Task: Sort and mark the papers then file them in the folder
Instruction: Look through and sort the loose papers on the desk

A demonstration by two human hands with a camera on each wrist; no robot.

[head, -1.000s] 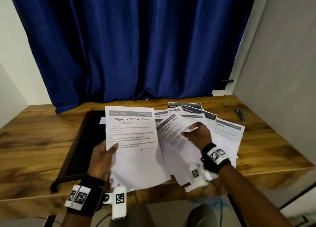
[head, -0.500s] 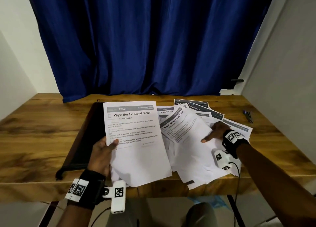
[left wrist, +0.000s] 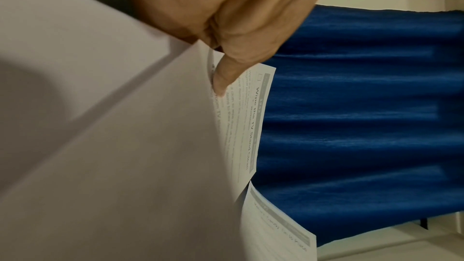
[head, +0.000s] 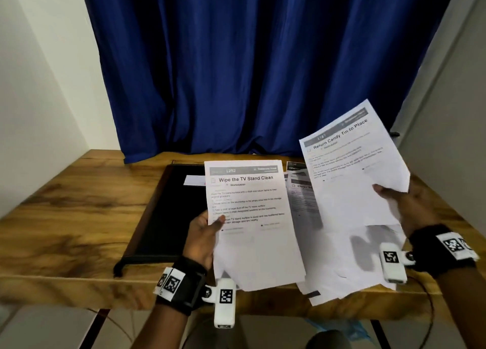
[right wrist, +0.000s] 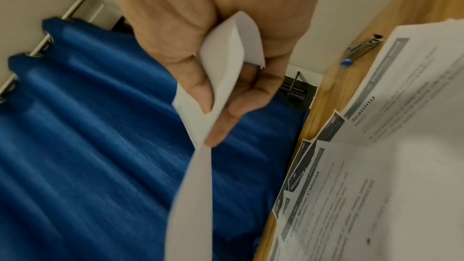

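Under the raised sheet, spread papers lie half hidden.

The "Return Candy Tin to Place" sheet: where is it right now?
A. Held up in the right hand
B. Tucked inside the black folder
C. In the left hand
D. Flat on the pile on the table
A: the right hand pinches the "Return Candy Tin to Place" sheet by its edge, lifted above the pile of papers.

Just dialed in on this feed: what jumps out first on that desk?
The right hand holds the "Return Candy Tin to Place" sheet lifted above the fanned papers at the table's near edge. The left hand grips the "Wipe the TV Stand Clean" sheet beside the open black folder, with a blue curtain behind.
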